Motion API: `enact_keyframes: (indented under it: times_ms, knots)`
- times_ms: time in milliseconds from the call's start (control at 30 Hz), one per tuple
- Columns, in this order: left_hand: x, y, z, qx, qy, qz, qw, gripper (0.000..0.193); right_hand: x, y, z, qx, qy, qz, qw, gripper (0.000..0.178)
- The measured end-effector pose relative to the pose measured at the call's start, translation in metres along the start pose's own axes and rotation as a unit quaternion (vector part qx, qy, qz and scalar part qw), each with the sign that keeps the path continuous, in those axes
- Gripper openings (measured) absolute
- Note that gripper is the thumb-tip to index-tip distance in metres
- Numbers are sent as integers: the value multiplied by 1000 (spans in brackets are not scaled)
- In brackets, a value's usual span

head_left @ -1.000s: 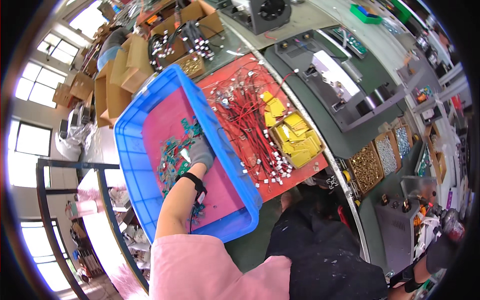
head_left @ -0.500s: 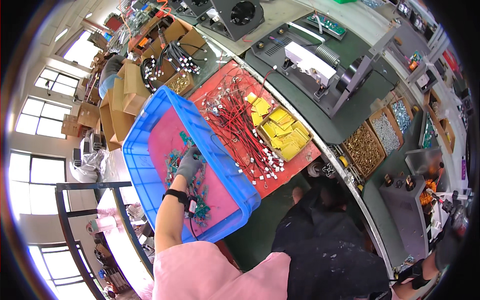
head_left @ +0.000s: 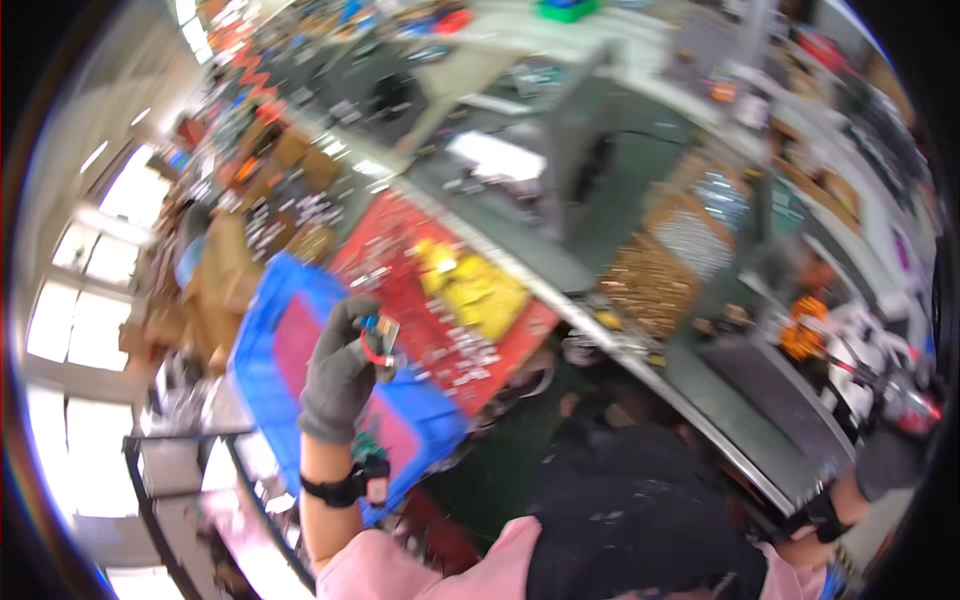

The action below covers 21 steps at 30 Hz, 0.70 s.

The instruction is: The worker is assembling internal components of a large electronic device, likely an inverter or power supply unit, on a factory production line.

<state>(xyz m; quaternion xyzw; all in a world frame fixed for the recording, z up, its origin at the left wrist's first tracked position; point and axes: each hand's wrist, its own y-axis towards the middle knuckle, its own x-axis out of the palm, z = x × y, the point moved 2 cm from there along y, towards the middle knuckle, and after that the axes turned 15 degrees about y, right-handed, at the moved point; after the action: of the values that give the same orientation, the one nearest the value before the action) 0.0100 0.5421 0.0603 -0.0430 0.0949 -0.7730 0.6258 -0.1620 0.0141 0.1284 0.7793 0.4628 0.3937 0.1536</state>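
My left hand [head_left: 345, 365], in a grey glove, is raised over the blue plastic bin [head_left: 262, 385]. Its fingers pinch a small circuit board [head_left: 388, 333] with a blue part and a curved red wire. Green boards [head_left: 368, 440] lie on the bin's pink bottom, partly hidden behind my wrist. At the far right edge, my gloved right hand [head_left: 890, 465] is curled beside a dark and red tool-like object [head_left: 912, 405]. Blur hides that object's exact kind and most of the right fingers.
A red mat [head_left: 385, 240] holds red wires and yellow pieces [head_left: 470, 290]. Beyond the metal bench edge [head_left: 640, 350] stands a grey metal housing [head_left: 580, 150]. Brass screws [head_left: 650, 285] and silver hardware [head_left: 695, 240] fill trays. An orange coil [head_left: 803, 327] sits at right.
My left hand has come up out of the bin with a small circuit board. The view has swung and blurred; my right hand still sits at the far right.
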Motion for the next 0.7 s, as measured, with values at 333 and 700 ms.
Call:
enact_keyframes:
  times_ms: [333,700]
  knots:
    - [442,13,20,112,321,-439,832,28,-164,-17,-147,-113,-39,138,983,37]
    - [677,-28,-26,290,690,-473,464,39,-285,-22,-147,-100,-96,196,971,43]
